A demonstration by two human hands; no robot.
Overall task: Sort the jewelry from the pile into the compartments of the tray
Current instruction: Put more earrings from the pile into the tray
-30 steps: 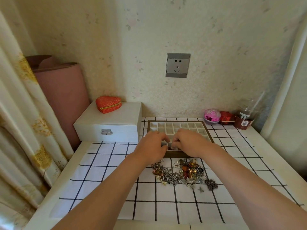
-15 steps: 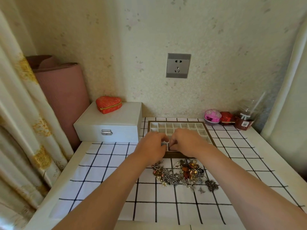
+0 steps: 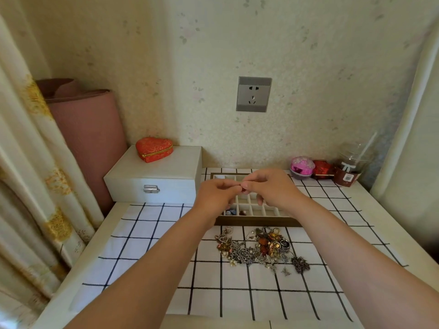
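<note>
Left hand (image 3: 218, 195) and right hand (image 3: 270, 186) meet fingertip to fingertip above the wooden tray (image 3: 259, 221), both pinching a small dark red piece (image 3: 243, 190) between them, apparently to work it loose or check it before choosing a compartment. The tray sits on the checked cloth (image 3: 142, 233) covering the tabletop (image 3: 213, 322), just behind the pile (image 3: 259, 248) of tangled jewelry, which keeps each transfer short. A few pieces, among them blue stones (image 3: 230, 212), already lie in the near-left compartments; most of the pile looks unsorted. Half a second earlier the hands were lower, over the tray's near row; they have since lifted clear of it
</note>
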